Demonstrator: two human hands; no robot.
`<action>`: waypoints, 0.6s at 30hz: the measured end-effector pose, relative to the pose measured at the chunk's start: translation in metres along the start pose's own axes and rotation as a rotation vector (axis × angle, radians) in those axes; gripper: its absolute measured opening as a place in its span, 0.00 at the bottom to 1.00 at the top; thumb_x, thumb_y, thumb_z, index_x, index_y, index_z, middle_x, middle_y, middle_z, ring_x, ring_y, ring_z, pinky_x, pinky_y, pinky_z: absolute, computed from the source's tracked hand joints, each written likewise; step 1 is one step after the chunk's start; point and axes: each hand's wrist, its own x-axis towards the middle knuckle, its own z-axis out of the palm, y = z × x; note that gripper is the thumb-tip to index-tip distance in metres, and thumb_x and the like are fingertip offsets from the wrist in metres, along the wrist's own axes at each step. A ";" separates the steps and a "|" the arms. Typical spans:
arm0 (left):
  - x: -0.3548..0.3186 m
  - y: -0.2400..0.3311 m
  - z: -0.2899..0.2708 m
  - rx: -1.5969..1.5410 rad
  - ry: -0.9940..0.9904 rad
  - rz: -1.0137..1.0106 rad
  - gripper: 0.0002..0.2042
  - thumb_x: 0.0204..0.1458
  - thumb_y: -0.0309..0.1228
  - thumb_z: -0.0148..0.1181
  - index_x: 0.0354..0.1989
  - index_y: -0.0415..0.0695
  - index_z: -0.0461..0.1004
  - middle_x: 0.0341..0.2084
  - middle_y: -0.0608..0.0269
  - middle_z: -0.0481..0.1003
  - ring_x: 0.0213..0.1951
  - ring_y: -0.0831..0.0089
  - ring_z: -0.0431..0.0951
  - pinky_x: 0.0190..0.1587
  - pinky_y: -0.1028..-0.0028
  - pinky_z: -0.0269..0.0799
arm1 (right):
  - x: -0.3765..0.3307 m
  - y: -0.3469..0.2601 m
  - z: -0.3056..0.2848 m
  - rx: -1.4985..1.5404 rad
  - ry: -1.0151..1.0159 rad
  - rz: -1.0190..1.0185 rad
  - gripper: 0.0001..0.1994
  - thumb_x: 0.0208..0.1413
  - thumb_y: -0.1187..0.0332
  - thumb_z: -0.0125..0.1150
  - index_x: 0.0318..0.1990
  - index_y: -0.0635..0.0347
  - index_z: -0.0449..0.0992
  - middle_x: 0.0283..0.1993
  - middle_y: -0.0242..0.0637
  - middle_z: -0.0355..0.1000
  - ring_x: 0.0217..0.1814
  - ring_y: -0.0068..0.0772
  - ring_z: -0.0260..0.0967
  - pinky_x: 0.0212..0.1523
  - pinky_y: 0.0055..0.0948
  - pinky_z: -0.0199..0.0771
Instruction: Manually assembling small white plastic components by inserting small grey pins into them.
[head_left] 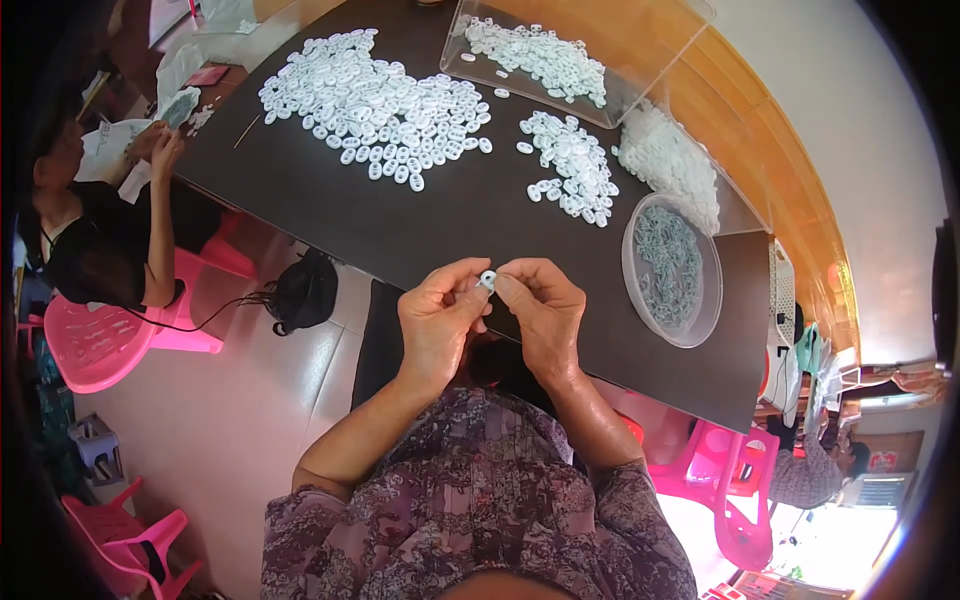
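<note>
My left hand [436, 325] and my right hand [548, 322] meet over the near edge of the dark table, thumbs and forefingers pinched together. Between their fingertips is a small white oval plastic piece with holes [487, 279], gripped from both sides. Fingers hide part of it, and any second small part there is too small to make out. Similar white oval pieces lie beyond my hands in a large heap [375, 100] at the far left and a smaller pile [570, 165] towards the right. Right of my hands, a clear round tub [690, 341] holds many small grey-green parts [668, 262].
A clear box [540, 112] with more white pieces stands at the back, beside a heap of whitish pieces [668, 160]. A thin stick [246, 131] lies left. At the left, another person [110, 230] sits working. Pink chairs [105, 340] and a black bag [303, 290] stand around.
</note>
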 end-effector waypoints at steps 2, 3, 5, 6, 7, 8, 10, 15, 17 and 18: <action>0.002 0.003 -0.001 0.002 -0.028 -0.039 0.11 0.52 0.18 0.57 0.45 0.35 0.75 0.26 0.66 0.73 0.25 0.84 0.71 0.24 0.85 0.68 | 0.001 -0.001 -0.001 0.054 -0.047 -0.005 0.03 0.55 0.79 0.57 0.36 0.66 0.75 0.33 0.29 0.73 0.35 0.15 0.68 0.36 0.16 0.68; 0.002 0.005 -0.002 0.003 -0.030 -0.038 0.11 0.52 0.18 0.57 0.45 0.35 0.75 0.26 0.66 0.73 0.25 0.84 0.71 0.24 0.85 0.68 | 0.001 -0.001 0.000 0.055 -0.045 -0.007 0.03 0.55 0.79 0.57 0.36 0.66 0.75 0.33 0.29 0.73 0.35 0.15 0.68 0.36 0.16 0.68; 0.003 0.008 -0.003 0.022 -0.055 -0.045 0.12 0.52 0.17 0.56 0.45 0.33 0.74 0.28 0.62 0.74 0.27 0.77 0.73 0.26 0.80 0.71 | 0.001 -0.001 0.002 -0.060 -0.025 -0.065 0.03 0.55 0.80 0.55 0.37 0.67 0.73 0.31 0.31 0.72 0.33 0.16 0.68 0.35 0.18 0.70; 0.002 0.009 -0.003 0.022 -0.056 -0.043 0.12 0.52 0.17 0.56 0.45 0.33 0.74 0.28 0.62 0.74 0.27 0.77 0.73 0.26 0.80 0.71 | 0.000 -0.001 0.002 -0.060 -0.025 -0.066 0.03 0.55 0.80 0.55 0.37 0.67 0.73 0.31 0.31 0.72 0.33 0.16 0.68 0.35 0.18 0.70; 0.002 0.010 -0.002 0.002 -0.054 -0.043 0.11 0.52 0.17 0.56 0.45 0.33 0.74 0.27 0.62 0.74 0.27 0.77 0.73 0.26 0.80 0.71 | -0.002 -0.002 0.002 -0.077 -0.046 -0.059 0.05 0.54 0.80 0.56 0.38 0.67 0.73 0.32 0.32 0.72 0.32 0.17 0.68 0.35 0.19 0.70; 0.003 0.011 -0.002 -0.019 -0.053 -0.041 0.11 0.52 0.17 0.56 0.44 0.32 0.74 0.27 0.62 0.74 0.27 0.77 0.73 0.26 0.79 0.71 | -0.002 -0.002 0.001 -0.094 -0.068 -0.054 0.06 0.53 0.80 0.57 0.39 0.66 0.73 0.32 0.33 0.71 0.32 0.17 0.68 0.35 0.19 0.69; 0.003 0.011 -0.002 -0.039 -0.052 -0.036 0.11 0.52 0.18 0.56 0.44 0.32 0.74 0.27 0.63 0.74 0.26 0.80 0.72 0.26 0.82 0.70 | -0.004 -0.002 -0.002 -0.161 -0.091 -0.097 0.09 0.51 0.80 0.60 0.41 0.65 0.73 0.33 0.33 0.70 0.32 0.18 0.68 0.34 0.20 0.69; 0.001 0.014 0.003 -0.056 -0.012 -0.032 0.10 0.54 0.19 0.56 0.44 0.32 0.74 0.27 0.65 0.75 0.26 0.84 0.71 0.28 0.84 0.69 | -0.001 -0.006 -0.007 -0.450 -0.140 -0.323 0.15 0.45 0.81 0.64 0.42 0.65 0.73 0.34 0.31 0.68 0.32 0.17 0.64 0.35 0.19 0.67; 0.000 0.016 0.004 -0.090 -0.019 -0.035 0.10 0.55 0.19 0.55 0.44 0.32 0.74 0.27 0.66 0.75 0.27 0.84 0.71 0.32 0.84 0.69 | 0.000 -0.009 -0.007 -0.494 -0.147 -0.393 0.16 0.42 0.82 0.65 0.42 0.65 0.73 0.34 0.33 0.67 0.32 0.19 0.63 0.34 0.20 0.66; -0.001 0.018 0.005 -0.089 -0.024 -0.035 0.10 0.55 0.19 0.55 0.44 0.32 0.74 0.27 0.66 0.75 0.27 0.84 0.71 0.32 0.84 0.69 | 0.000 -0.010 -0.007 -0.494 -0.142 -0.396 0.16 0.42 0.82 0.65 0.42 0.65 0.73 0.34 0.33 0.67 0.32 0.19 0.63 0.34 0.20 0.66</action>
